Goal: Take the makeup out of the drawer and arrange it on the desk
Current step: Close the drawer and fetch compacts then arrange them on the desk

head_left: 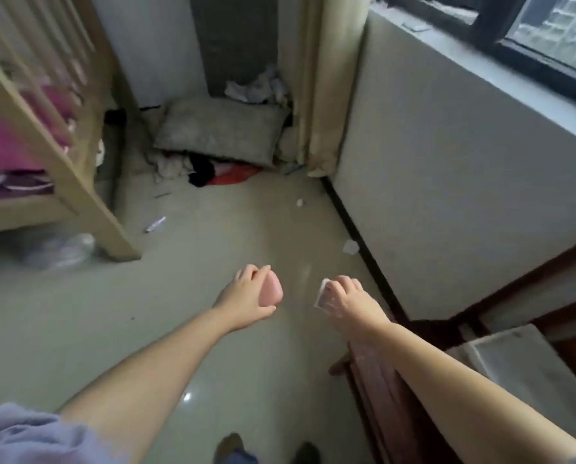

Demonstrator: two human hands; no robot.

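At the far left stands a pale wooden bed frame with slats [45, 135], pink bedding behind them, and a crumpled clear plastic bag [59, 251] lies on the floor at its foot. Farther back, a grey pillow [218, 130] rests against the wall among scattered clothes.

Over the glossy grey floor [179, 262], the left hand [250, 296] is clamped on a smooth pink rounded makeup item [273, 289], fingers curled over its top and thumb underneath. To its right and well apart from it, the right hand [345, 298] grips a small clear plastic makeup case [324, 294], fingertips curled around its upper edge; what is inside cannot be made out through the blur. Both items are held in the air, touching nothing else.

At the lower right, a dark reddish-brown wooden piece of furniture [380, 396] sits beneath the right forearm, with a whitish tray-like compartment [514, 370] beside it; whether this is the drawer or the tabletop cannot be told.

As I judge it, this is the carrying step: two pieces of makeup have been picked up and neither is yet set down. The next move calls for turning toward the tabletop, which is not clearly in view, lowering each item upright or flat onto a bare spot, and releasing them one at a time so neither slips.
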